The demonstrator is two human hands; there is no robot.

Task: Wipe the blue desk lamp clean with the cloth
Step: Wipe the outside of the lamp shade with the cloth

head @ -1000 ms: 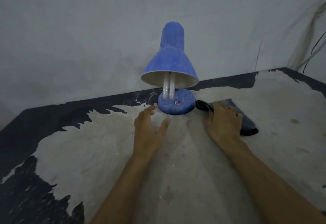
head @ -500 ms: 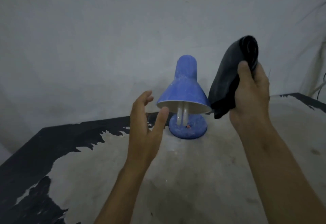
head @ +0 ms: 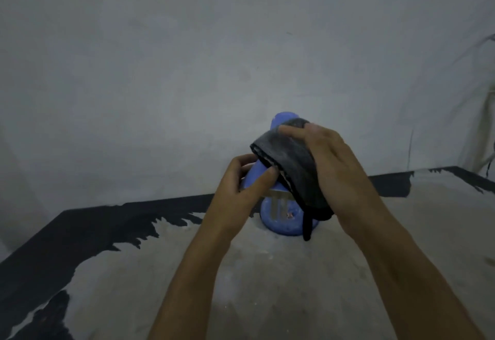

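Note:
The blue desk lamp (head: 278,221) stands near the table's back edge, its round base and white bulb tubes showing below my hands. A dark grey cloth (head: 289,162) is draped over the right side of the lamp's shade. My right hand (head: 329,162) grips the cloth and presses it onto the shade. On the left side of the shade, my left hand (head: 241,184) holds the lamp with thumb and fingers curled round it. Only the shade's top and a strip of its left side stay visible.
The table (head: 187,280) has a worn pale top with black patches along its back and left edges. A grey fabric backdrop (head: 187,71) hangs right behind the lamp. A cable (head: 491,162) runs down at the far right.
My right hand lifted the cloth off the table, raised it, then brought it down onto the shade. My left hand rose from the table and closed round the shade's left side.

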